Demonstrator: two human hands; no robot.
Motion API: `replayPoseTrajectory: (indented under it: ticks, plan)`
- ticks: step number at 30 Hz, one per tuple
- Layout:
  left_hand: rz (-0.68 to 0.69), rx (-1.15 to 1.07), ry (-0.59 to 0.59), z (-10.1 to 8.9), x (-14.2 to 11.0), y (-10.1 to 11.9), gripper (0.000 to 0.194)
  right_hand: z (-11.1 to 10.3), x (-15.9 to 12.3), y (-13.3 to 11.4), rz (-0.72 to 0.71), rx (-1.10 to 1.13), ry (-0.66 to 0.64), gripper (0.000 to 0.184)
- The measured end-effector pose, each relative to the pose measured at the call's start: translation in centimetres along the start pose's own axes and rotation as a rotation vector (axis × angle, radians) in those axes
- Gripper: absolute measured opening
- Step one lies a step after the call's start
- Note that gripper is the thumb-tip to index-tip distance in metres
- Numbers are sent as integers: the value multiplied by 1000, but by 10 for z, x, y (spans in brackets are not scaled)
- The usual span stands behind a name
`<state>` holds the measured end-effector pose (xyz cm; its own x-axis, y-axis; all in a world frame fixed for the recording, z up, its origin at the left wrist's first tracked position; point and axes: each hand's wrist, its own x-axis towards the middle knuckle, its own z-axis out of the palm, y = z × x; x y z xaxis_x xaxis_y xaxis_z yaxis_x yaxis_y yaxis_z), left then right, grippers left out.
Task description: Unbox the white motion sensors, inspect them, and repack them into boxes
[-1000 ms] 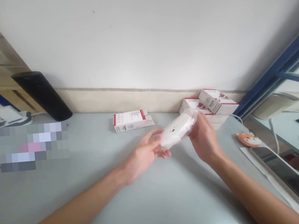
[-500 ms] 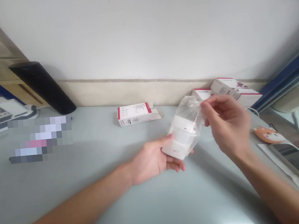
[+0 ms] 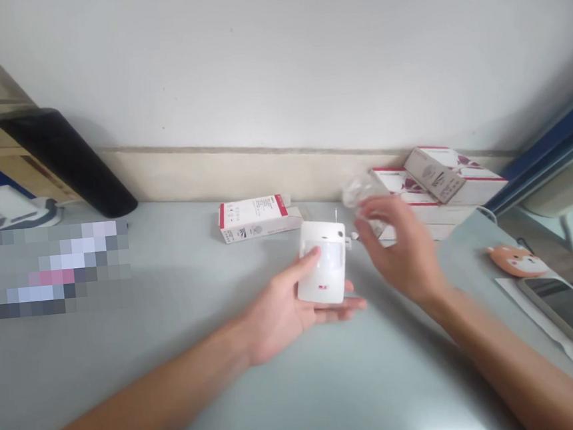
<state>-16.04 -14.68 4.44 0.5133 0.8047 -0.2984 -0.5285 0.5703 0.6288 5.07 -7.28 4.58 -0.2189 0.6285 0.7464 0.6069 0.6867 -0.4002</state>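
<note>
A white motion sensor (image 3: 323,272) with a pale lens window, a small red mark and a thin antenna at its top rests in my left hand (image 3: 285,309). My left thumb lies over its front, and the fingers support it from behind and below. My right hand (image 3: 405,251), slightly blurred, is just right of the sensor with curled fingers. At its fingertips is a crumpled clear plastic bag (image 3: 359,185), which the hand partly covers. Behind the sensor, a white and red carton (image 3: 254,218) lies on its side with its flap end towards the right.
White and red boxes (image 3: 478,171) are stacked against the wall at right. An orange dog-face item (image 3: 516,260) and a phone (image 3: 571,324) lie at the right edge. A black cylinder (image 3: 74,166) leans at left near a power strip (image 3: 40,213).
The sensor has come out of the clear bag and now sits bare and more upright in my left hand. My right hand moved slightly left, with the bag now crumpled beyond its fingers.
</note>
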Motion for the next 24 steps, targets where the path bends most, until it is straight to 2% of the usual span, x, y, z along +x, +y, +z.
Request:
replayPoseTrajectory:
  ticks: [1,3,7,12,17,21,24]
  plan:
    - [10,-31,3,0,0,1,62,3,-4,2,16,-12,-125,16]
    - [25,-84,20,0,1,4,62,6,-8,4,56,7,-257,20]
    - [37,-92,62,-1,2,6,53,3,-8,-3,152,115,-227,20]
    - [55,-23,-43,-3,4,2,51,-3,-1,-27,469,356,-223,33]
    - [67,109,-78,-3,5,-5,53,-3,3,-37,760,610,-369,42]
    - [84,231,-114,-4,3,-10,56,-2,1,-34,881,759,-371,39]
    - [109,329,-113,-4,2,-11,53,-2,-1,-35,886,765,-336,37]
